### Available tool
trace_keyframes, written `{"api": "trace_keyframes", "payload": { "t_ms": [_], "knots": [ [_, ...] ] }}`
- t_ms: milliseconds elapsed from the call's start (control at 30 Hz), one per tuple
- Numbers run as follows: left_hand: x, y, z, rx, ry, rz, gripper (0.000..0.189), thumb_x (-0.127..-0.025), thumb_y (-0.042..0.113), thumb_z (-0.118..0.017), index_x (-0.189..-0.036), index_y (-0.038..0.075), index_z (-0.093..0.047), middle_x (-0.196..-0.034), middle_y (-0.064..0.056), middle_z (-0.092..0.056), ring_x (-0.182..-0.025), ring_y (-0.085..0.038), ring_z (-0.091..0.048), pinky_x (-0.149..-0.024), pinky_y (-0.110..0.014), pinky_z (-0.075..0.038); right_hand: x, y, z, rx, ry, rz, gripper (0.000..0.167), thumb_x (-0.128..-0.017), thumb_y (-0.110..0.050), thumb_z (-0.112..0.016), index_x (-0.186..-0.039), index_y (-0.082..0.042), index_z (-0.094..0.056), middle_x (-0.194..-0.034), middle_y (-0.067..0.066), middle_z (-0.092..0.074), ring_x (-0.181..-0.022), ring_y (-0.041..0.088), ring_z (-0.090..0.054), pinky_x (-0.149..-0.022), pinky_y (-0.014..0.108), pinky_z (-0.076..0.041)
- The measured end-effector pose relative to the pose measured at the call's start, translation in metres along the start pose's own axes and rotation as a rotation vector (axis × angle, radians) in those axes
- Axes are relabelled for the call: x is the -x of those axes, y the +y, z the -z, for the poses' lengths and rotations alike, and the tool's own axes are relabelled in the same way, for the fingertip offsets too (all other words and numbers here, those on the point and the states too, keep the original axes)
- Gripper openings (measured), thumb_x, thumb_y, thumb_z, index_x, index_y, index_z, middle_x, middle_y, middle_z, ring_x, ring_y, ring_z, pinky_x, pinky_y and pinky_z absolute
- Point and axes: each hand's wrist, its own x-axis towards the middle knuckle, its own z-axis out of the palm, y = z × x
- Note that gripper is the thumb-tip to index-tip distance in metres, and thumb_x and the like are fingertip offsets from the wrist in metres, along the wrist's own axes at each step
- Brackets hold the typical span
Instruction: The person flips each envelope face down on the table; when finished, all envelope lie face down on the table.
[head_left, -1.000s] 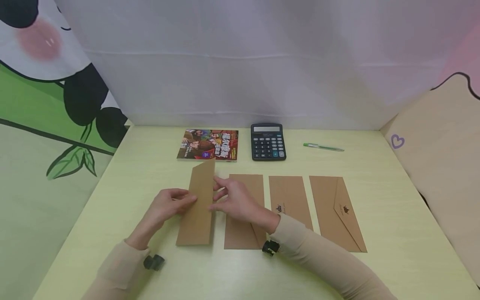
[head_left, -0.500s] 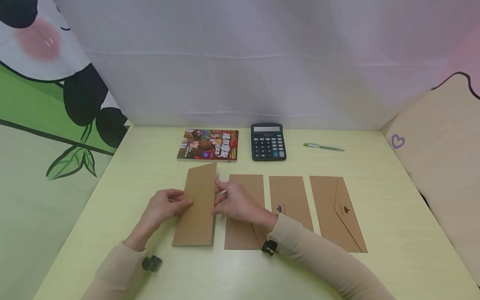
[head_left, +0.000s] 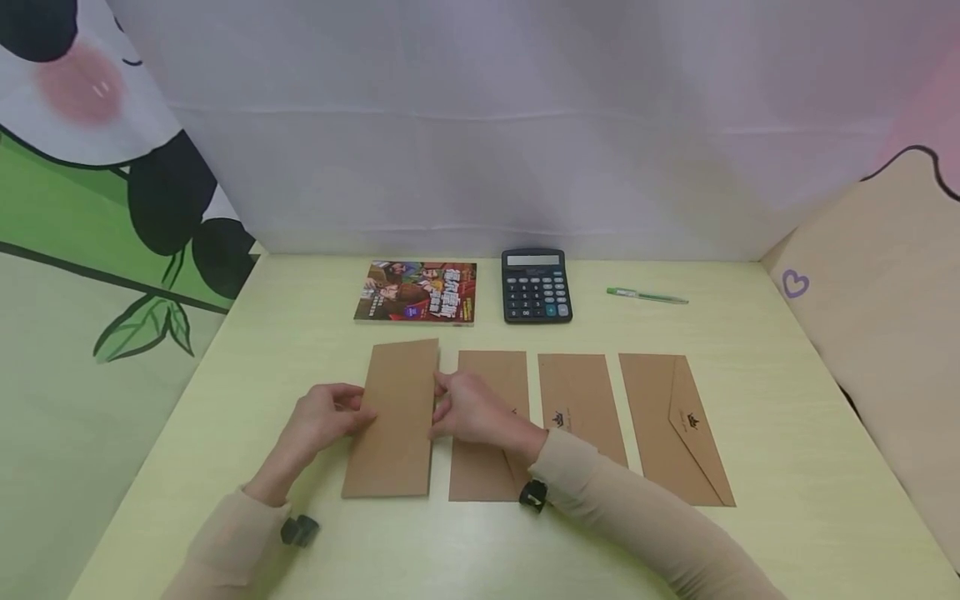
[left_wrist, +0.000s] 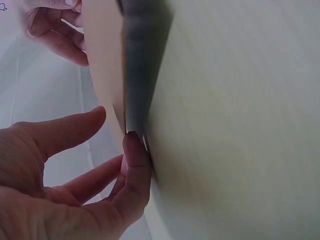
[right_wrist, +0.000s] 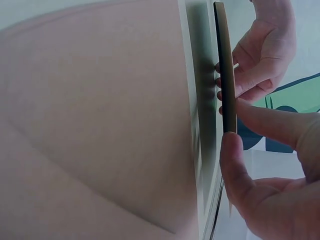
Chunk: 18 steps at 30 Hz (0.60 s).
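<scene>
A plain brown envelope point(head_left: 396, 433) is tilted over the left part of the table, its right edge raised. My left hand point(head_left: 321, 419) holds its left edge, thumb on the upper face and fingertips at the underside. On the opposite edge my right hand point(head_left: 472, 408) pinches it between thumb and fingers. From the right wrist, the held envelope point(right_wrist: 228, 70) appears nearly edge-on, with shadow beneath. A second envelope point(head_left: 480, 475) lies flat under my right forearm, partly hidden. Two more, a middle envelope point(head_left: 573, 379) and a right-hand envelope point(head_left: 652, 392) with a crown print, lie beside it.
Along the back of the table point(head_left: 780, 433) lie a comic-style book point(head_left: 420, 292), a black calculator point(head_left: 536, 286) and a green pen point(head_left: 647, 295). A white cloth wall point(head_left: 480, 150) rises behind them, and printed panels flank both sides.
The held envelope has tipped flatter, showing a wider face. Its far end has come down and nearer to me. Both hands have shifted slightly with it; the other envelopes stay put.
</scene>
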Motion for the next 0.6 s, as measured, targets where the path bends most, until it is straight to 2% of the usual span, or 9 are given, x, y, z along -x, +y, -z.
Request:
{"api": "trace_keyframes", "payload": {
  "t_ms": [167, 267, 367, 433, 500, 600],
  "knots": [
    [-0.0011, -0.0052, 0.0, -0.033, 0.014, -0.042, 0.047, -0.081, 0.01, -0.072, -0.122, -0.009, -0.057, -0.097, -0.013, -0.065, -0.089, -0.027, -0.063, -0.068, -0.035, -0.052, -0.0014, -0.0009, -0.0023, 0.023, -0.005, -0.021, 0.09, -0.07, -0.005, -0.085, -0.144, 0.006, -0.034, -0.105, 0.005, -0.059, -0.068, 0.008, -0.06, -0.06, 0.023, -0.049],
    [-0.0019, -0.0063, -0.0004, -0.041, 0.023, -0.054, 0.045, -0.08, 0.006, -0.071, -0.12, -0.008, -0.059, -0.095, -0.012, -0.065, -0.086, -0.024, -0.063, -0.064, -0.033, -0.051, -0.0031, -0.0011, -0.0038, 0.052, -0.005, -0.029, 0.088, -0.069, -0.005, -0.085, -0.142, 0.007, -0.037, -0.097, 0.003, -0.061, -0.067, 0.008, -0.06, -0.059, 0.023, -0.048],
    [-0.0021, -0.0066, -0.0009, -0.056, 0.027, -0.061, 0.044, -0.08, 0.005, -0.071, -0.12, -0.008, -0.059, -0.093, -0.011, -0.065, -0.082, -0.023, -0.062, -0.062, -0.032, -0.051, -0.0048, -0.0015, -0.0052, 0.089, -0.007, -0.046, 0.073, -0.068, -0.006, -0.086, -0.129, 0.007, -0.049, -0.081, 0.001, -0.061, -0.064, 0.009, -0.059, -0.056, 0.024, -0.046],
    [-0.0017, -0.0063, -0.0012, -0.074, 0.029, -0.071, 0.043, -0.08, 0.005, -0.072, -0.119, -0.008, -0.06, -0.091, -0.01, -0.065, -0.081, -0.022, -0.062, -0.061, -0.031, -0.05, -0.0061, -0.0018, -0.0063, 0.121, -0.008, -0.056, 0.059, -0.067, -0.008, -0.087, -0.115, 0.004, -0.055, -0.075, 0.001, -0.06, -0.062, 0.01, -0.058, -0.054, 0.025, -0.045],
    [-0.0015, -0.0064, -0.0016, -0.087, 0.038, -0.084, 0.043, -0.079, 0.005, -0.072, -0.118, -0.008, -0.06, -0.089, -0.009, -0.065, -0.079, -0.021, -0.062, -0.061, -0.031, -0.05, -0.0072, -0.0025, -0.0072, 0.142, -0.003, -0.066, 0.049, -0.066, -0.009, -0.088, -0.102, 0.0, -0.056, -0.075, 0.002, -0.058, -0.062, 0.012, -0.056, -0.053, 0.026, -0.044],
    [-0.001, -0.0062, -0.002, -0.098, 0.051, -0.099, 0.042, -0.078, 0.005, -0.073, -0.116, -0.009, -0.061, -0.087, -0.008, -0.065, -0.079, -0.021, -0.062, -0.06, -0.031, -0.049, -0.0082, -0.0042, -0.008, 0.176, 0.007, -0.082, 0.045, -0.065, -0.011, -0.088, -0.095, -0.002, -0.056, -0.077, 0.005, -0.054, -0.062, 0.015, -0.052, -0.051, 0.028, -0.042]
  ]
}}
